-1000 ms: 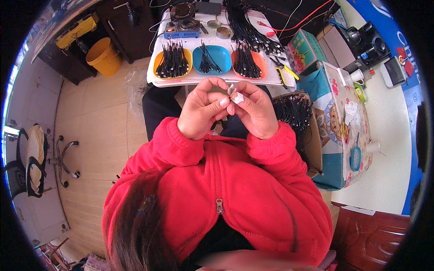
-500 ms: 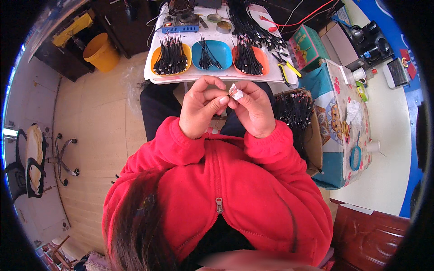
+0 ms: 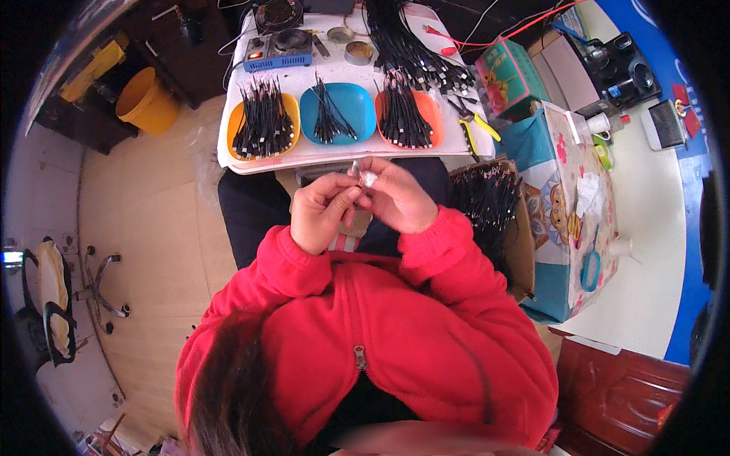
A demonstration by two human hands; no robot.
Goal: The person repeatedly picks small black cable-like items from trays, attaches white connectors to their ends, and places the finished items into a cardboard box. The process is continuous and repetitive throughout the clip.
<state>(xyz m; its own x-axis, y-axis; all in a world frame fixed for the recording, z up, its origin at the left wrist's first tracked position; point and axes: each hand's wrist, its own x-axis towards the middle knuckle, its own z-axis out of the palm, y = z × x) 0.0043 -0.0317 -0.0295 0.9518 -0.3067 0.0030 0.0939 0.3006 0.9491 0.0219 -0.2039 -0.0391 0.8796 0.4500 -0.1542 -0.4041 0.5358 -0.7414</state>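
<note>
My left hand [image 3: 319, 216] and my right hand [image 3: 403, 199] meet in front of my red jacket, just short of the table's near edge. Both are closed, thumbs and fingers pinched close together. A small white crumpled scrap [image 3: 369, 179] shows at my right thumb tip; I cannot tell whether it is gripped or wrapped round the thumb. Whatever lies between the fingertips is too small to name. Beyond the hands, bundles of short black cables fill a yellow tray [image 3: 290, 146], a blue tray [image 3: 365, 95] and an orange tray [image 3: 433, 121].
On the white table [image 3: 334, 161] stand a blue electric hotplate [image 3: 277, 59], round tins [image 3: 359, 52], a heap of black cables [image 3: 407, 45] and yellow-handled pliers [image 3: 484, 128]. A carton of cables [image 3: 487, 201] sits right of my legs. Further right is a cloth-covered box [image 3: 551, 292].
The view has shifted, and the table and trays sit lower in it. My hands are lower and slightly left, still together. The white scrap stays at my right thumb.
</note>
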